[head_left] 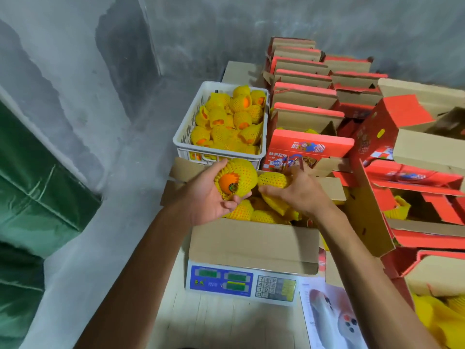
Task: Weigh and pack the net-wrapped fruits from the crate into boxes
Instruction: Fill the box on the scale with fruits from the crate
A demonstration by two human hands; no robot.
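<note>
My left hand (208,197) grips an orange fruit in yellow foam net (236,181) over the near left corner of an open cardboard box (251,241). The box stands on a white and blue electronic scale (241,283) and holds several net-wrapped fruits. My right hand (297,191) holds another net-wrapped fruit (273,179) inside the box. Behind the box a white plastic crate (183,137) is filled with several more net-wrapped fruits.
Rows of open red and brown cartons (307,96) stand at the back right, with more red boxes (415,177) stacked to the right. Yellow nets (442,316) lie at the lower right. A printed sheet (327,316) lies beside the scale. Green tarpaulin (30,187) covers the left.
</note>
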